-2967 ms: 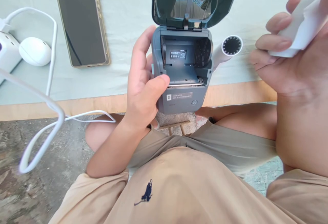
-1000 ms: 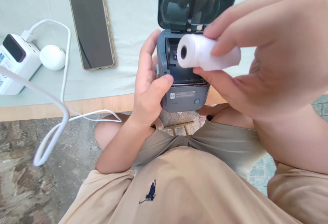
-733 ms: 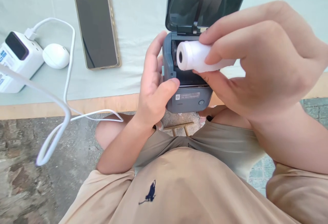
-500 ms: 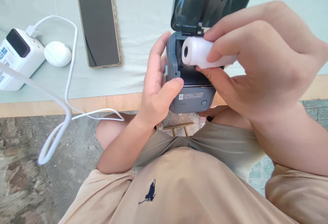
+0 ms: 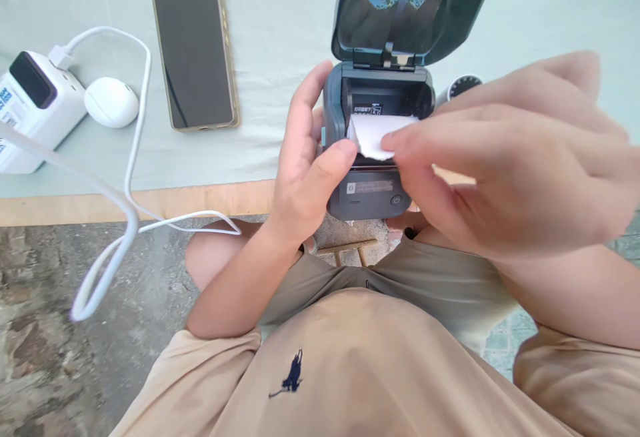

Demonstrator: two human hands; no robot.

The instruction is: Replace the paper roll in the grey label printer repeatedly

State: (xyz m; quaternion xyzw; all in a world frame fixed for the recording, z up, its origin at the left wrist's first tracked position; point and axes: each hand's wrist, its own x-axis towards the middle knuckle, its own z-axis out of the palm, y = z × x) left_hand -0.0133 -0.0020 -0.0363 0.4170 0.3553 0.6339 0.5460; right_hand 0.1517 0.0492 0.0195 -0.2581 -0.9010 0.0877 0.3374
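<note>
A small dark grey printer point(image 5: 363, 190) is held at the table's front edge with its lid point(image 5: 395, 17) tipped up and back. My left hand point(image 5: 305, 163) grips its left side, thumb along the front rim and fingers around the outer wall. Inside the bay, white paper point(image 5: 377, 135) with a ragged front edge lies across the opening. At the paper's right part, my right hand point(image 5: 505, 163), partly blurred, pinches it between thumb and index finger. How much of the roll sits under this paper cannot be made out.
Left of the printer lies a phone point(image 5: 196, 50). Further left are a white power block point(image 5: 45, 103), a white rounded case point(image 5: 111, 102) and a looped white cable point(image 5: 145, 90). Behind my right hand shows a round dial-like end point(image 5: 464, 85). The wooden table edge point(image 5: 225, 202) runs below.
The paper roll was held above the bay; now white paper with a ragged edge lies lower in it. My right hand has moved down. My left hand keeps its hold on the printer.
</note>
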